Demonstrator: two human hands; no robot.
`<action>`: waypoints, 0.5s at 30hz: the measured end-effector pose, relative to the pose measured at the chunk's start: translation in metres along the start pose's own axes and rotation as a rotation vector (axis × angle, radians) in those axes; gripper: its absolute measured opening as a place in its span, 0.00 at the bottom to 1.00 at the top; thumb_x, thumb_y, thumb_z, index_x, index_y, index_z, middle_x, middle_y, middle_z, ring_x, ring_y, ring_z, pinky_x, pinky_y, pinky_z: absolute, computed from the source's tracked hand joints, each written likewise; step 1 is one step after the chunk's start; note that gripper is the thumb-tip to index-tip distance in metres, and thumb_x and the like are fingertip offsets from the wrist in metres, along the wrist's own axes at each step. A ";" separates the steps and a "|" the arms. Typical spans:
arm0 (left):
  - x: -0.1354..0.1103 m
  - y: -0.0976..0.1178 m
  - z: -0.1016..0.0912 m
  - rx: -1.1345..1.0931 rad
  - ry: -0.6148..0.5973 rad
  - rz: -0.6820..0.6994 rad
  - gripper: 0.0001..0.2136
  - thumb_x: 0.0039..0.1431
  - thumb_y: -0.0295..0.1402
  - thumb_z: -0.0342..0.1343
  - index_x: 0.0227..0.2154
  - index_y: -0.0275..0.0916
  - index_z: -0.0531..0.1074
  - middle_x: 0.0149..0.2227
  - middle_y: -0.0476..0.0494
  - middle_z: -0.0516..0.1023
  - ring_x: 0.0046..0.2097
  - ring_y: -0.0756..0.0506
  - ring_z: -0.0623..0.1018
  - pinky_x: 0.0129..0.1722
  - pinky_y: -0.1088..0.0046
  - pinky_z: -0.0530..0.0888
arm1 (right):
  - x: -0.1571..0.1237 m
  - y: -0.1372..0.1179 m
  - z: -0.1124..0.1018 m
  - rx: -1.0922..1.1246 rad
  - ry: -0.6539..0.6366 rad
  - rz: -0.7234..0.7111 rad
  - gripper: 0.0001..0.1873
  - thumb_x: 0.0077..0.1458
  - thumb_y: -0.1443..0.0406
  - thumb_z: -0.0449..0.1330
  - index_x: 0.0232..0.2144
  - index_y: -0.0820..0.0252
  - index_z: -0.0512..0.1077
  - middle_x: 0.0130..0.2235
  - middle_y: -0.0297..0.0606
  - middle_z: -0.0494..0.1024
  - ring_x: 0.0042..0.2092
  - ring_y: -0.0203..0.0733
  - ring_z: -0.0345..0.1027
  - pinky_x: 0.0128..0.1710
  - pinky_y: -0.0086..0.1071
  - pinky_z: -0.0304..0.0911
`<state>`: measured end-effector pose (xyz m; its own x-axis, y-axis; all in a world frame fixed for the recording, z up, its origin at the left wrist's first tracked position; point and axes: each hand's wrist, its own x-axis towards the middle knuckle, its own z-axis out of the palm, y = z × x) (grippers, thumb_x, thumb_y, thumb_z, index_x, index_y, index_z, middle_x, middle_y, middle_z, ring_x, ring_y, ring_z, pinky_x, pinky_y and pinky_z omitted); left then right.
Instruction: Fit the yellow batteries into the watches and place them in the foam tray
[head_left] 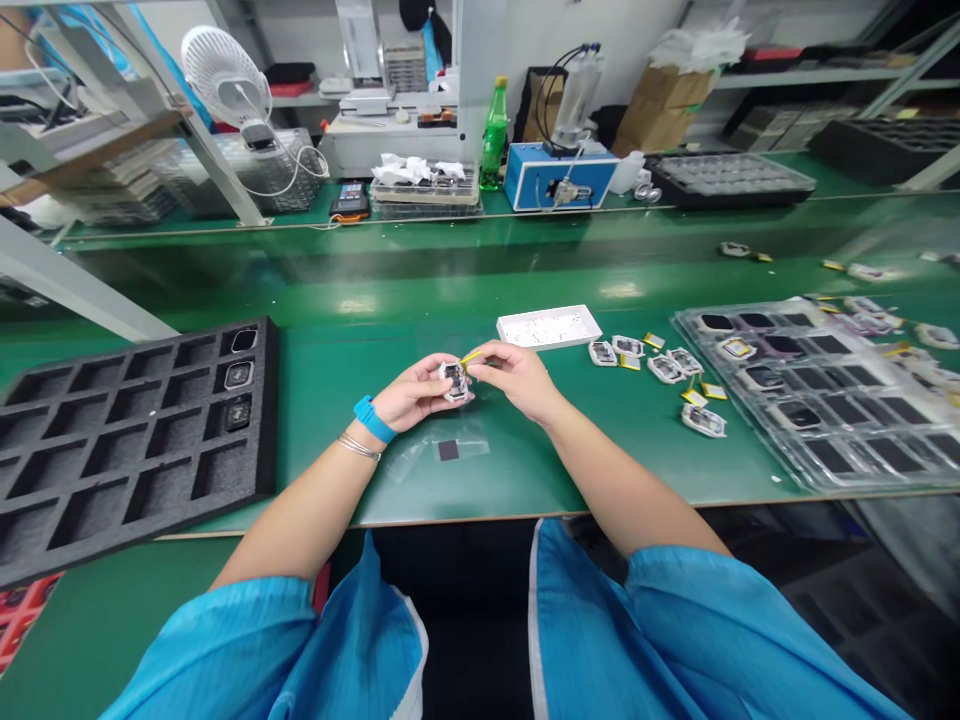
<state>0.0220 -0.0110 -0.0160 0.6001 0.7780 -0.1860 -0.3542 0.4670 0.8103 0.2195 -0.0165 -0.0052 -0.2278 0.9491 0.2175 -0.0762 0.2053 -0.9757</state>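
Observation:
Over the middle of the green bench, my left hand [420, 388] grips an opened smartwatch case [454, 381], white-rimmed with dark inner parts showing. My right hand [517, 374] meets it from the right, thumb and fingers pinched on a small yellow-edged battery [470, 357] at the case's upper edge. Fingers partly cover both parts. Below the hands, a small dark square [448, 450] lies on a clear film [405, 455]. Right of the hands are several more opened watch cases [703, 420], with yellow-edged batteries [714, 390] beside them.
A shallow white tray [551, 326] with tiny pieces lies beyond my right hand. On the left is a black foam tray [142, 420] with three watches in its far-right pockets. Clear plastic trays [825, 400] hold dark screens at right. A blue machine [559, 178] and green bottle [495, 135] stand behind.

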 end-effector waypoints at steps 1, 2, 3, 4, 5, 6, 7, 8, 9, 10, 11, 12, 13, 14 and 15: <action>0.000 -0.001 0.000 -0.003 -0.013 -0.021 0.22 0.43 0.29 0.73 0.42 0.39 0.73 0.36 0.47 0.82 0.39 0.43 0.84 0.42 0.69 0.82 | 0.000 0.001 0.000 -0.028 0.002 -0.025 0.17 0.43 0.52 0.73 0.30 0.57 0.79 0.36 0.35 0.77 0.38 0.38 0.73 0.43 0.35 0.70; 0.001 -0.001 -0.001 -0.004 -0.024 -0.039 0.22 0.44 0.29 0.73 0.43 0.39 0.73 0.36 0.46 0.82 0.39 0.43 0.85 0.42 0.69 0.81 | 0.000 0.002 0.000 -0.056 0.007 -0.044 0.17 0.45 0.51 0.72 0.31 0.57 0.80 0.36 0.35 0.77 0.39 0.39 0.73 0.44 0.36 0.70; 0.001 -0.002 -0.001 -0.004 -0.035 -0.053 0.22 0.44 0.29 0.72 0.43 0.39 0.73 0.37 0.45 0.82 0.40 0.43 0.85 0.42 0.69 0.81 | 0.000 0.003 0.000 -0.088 0.011 -0.057 0.18 0.45 0.50 0.71 0.31 0.56 0.80 0.37 0.36 0.77 0.40 0.40 0.72 0.44 0.36 0.70; 0.001 -0.002 -0.001 -0.003 -0.045 -0.064 0.22 0.45 0.28 0.72 0.44 0.39 0.73 0.38 0.45 0.82 0.40 0.42 0.85 0.43 0.69 0.81 | -0.001 0.005 0.000 -0.119 0.016 -0.066 0.18 0.46 0.49 0.71 0.32 0.55 0.80 0.38 0.37 0.77 0.40 0.41 0.72 0.45 0.37 0.70; 0.000 -0.003 -0.001 -0.001 -0.056 -0.075 0.21 0.46 0.28 0.71 0.45 0.38 0.73 0.38 0.44 0.82 0.41 0.42 0.85 0.44 0.68 0.81 | -0.001 0.006 0.001 -0.143 0.019 -0.072 0.18 0.47 0.48 0.70 0.32 0.55 0.81 0.38 0.38 0.77 0.41 0.41 0.72 0.45 0.38 0.70; 0.000 -0.003 -0.001 -0.001 -0.066 -0.083 0.21 0.47 0.28 0.70 0.45 0.38 0.73 0.39 0.43 0.82 0.41 0.42 0.85 0.45 0.68 0.81 | -0.001 0.008 0.001 -0.158 0.020 -0.075 0.19 0.47 0.48 0.69 0.33 0.54 0.81 0.39 0.38 0.77 0.41 0.42 0.73 0.46 0.39 0.70; 0.000 -0.003 -0.001 -0.005 -0.072 -0.089 0.20 0.48 0.27 0.70 0.45 0.37 0.73 0.40 0.42 0.82 0.41 0.42 0.85 0.45 0.68 0.81 | -0.002 0.009 0.002 -0.165 0.018 -0.076 0.19 0.48 0.47 0.69 0.34 0.54 0.81 0.39 0.38 0.78 0.42 0.43 0.73 0.46 0.39 0.70; 0.000 -0.003 -0.001 -0.012 -0.076 -0.093 0.20 0.48 0.27 0.70 0.45 0.37 0.73 0.40 0.41 0.83 0.42 0.42 0.85 0.45 0.68 0.81 | -0.002 0.010 0.002 -0.164 0.016 -0.075 0.19 0.49 0.47 0.69 0.35 0.54 0.81 0.40 0.38 0.78 0.42 0.43 0.73 0.47 0.40 0.70; 0.000 -0.003 -0.001 -0.022 -0.079 -0.098 0.19 0.49 0.27 0.69 0.45 0.37 0.73 0.40 0.41 0.83 0.42 0.42 0.85 0.45 0.69 0.81 | -0.003 0.011 0.002 -0.158 0.012 -0.071 0.19 0.49 0.47 0.69 0.35 0.53 0.81 0.40 0.38 0.78 0.43 0.43 0.73 0.47 0.39 0.70; 0.000 -0.003 -0.001 -0.032 -0.081 -0.102 0.19 0.49 0.27 0.69 0.45 0.37 0.74 0.40 0.41 0.83 0.42 0.41 0.85 0.44 0.69 0.81 | -0.003 0.011 0.002 -0.148 0.009 -0.066 0.19 0.48 0.47 0.69 0.35 0.53 0.81 0.40 0.38 0.78 0.42 0.43 0.73 0.46 0.39 0.70; 0.000 -0.003 0.000 -0.041 -0.082 -0.104 0.19 0.49 0.26 0.69 0.45 0.37 0.74 0.40 0.41 0.83 0.42 0.41 0.85 0.44 0.70 0.81 | -0.003 0.011 0.002 -0.134 0.002 -0.058 0.19 0.48 0.47 0.69 0.34 0.53 0.81 0.40 0.38 0.78 0.42 0.42 0.73 0.46 0.39 0.71; 0.000 -0.004 0.000 -0.045 -0.084 -0.106 0.18 0.50 0.26 0.68 0.45 0.36 0.74 0.40 0.41 0.83 0.43 0.41 0.84 0.44 0.70 0.81 | -0.003 0.011 0.002 -0.120 -0.007 -0.051 0.19 0.47 0.47 0.70 0.34 0.53 0.81 0.40 0.38 0.78 0.42 0.42 0.73 0.45 0.38 0.71; 0.000 -0.004 0.001 -0.044 -0.085 -0.107 0.18 0.50 0.26 0.68 0.45 0.37 0.74 0.40 0.41 0.83 0.43 0.41 0.84 0.45 0.70 0.81 | -0.003 0.011 0.002 -0.106 -0.017 -0.046 0.19 0.47 0.47 0.70 0.34 0.53 0.81 0.41 0.38 0.78 0.42 0.42 0.73 0.44 0.38 0.71; 0.000 -0.004 0.002 -0.039 -0.085 -0.109 0.18 0.51 0.25 0.67 0.45 0.37 0.74 0.40 0.41 0.83 0.44 0.40 0.84 0.45 0.69 0.81 | -0.002 0.010 0.001 -0.096 -0.027 -0.044 0.19 0.46 0.47 0.70 0.33 0.53 0.81 0.41 0.38 0.79 0.42 0.42 0.73 0.44 0.38 0.72; -0.001 -0.004 0.003 -0.033 -0.083 -0.109 0.18 0.51 0.25 0.67 0.46 0.36 0.74 0.40 0.41 0.83 0.44 0.40 0.84 0.46 0.68 0.80 | -0.002 0.010 0.001 -0.091 -0.036 -0.042 0.18 0.47 0.48 0.70 0.33 0.53 0.81 0.41 0.38 0.79 0.42 0.42 0.73 0.43 0.38 0.72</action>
<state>0.0248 -0.0144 -0.0177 0.6930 0.6850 -0.2247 -0.3060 0.5617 0.7687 0.2182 -0.0165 -0.0152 -0.2611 0.9302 0.2579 0.0011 0.2675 -0.9636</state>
